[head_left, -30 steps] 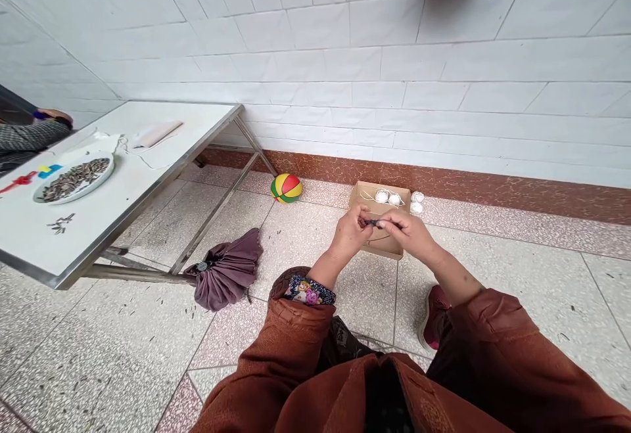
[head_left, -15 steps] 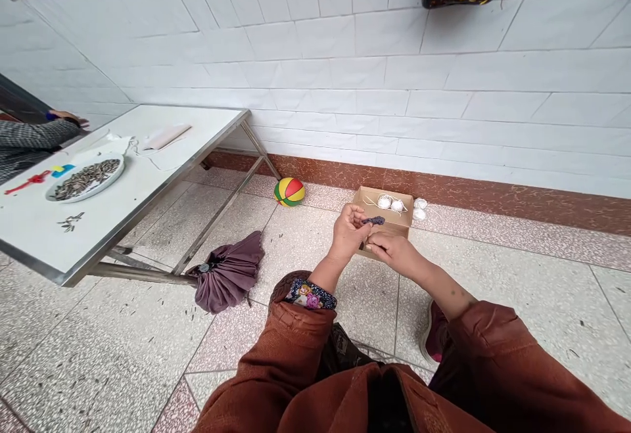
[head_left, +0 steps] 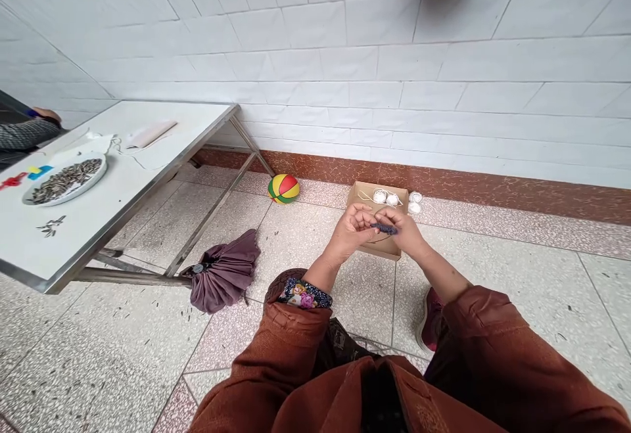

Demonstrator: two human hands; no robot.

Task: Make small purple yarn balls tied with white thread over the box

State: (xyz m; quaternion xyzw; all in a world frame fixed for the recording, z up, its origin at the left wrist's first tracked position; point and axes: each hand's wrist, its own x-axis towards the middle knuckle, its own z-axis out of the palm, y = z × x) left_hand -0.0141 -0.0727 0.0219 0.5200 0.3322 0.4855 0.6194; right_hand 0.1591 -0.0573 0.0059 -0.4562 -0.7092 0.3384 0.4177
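Note:
My left hand [head_left: 352, 232] is closed, pinching one end of a small dark blue bundle of wound yarn [head_left: 385, 228]. At the bundle's other end, the fingers of my right hand [head_left: 407, 230] are bent and closed around it. A thin dark strand curves just under the bundle. Both hands are above an open cardboard box [head_left: 389, 249] on the floor. In the far part of that box lie two white balls of string [head_left: 379, 196] with loose ends. My hands hide part of the box's near side.
More white balls [head_left: 415, 203] sit right of the box. A colourful ball [head_left: 284, 188] rests by the wall. To the left, a table [head_left: 142, 190] bears a plate of seeds [head_left: 66, 182]. A folded purple umbrella [head_left: 224, 272] lies near its leg. Another person's sleeve [head_left: 29, 132] shows far left.
My right hand has come up from below the bundle to its right end. The bundle has shifted slightly right and down in view. The camera has turned a little.

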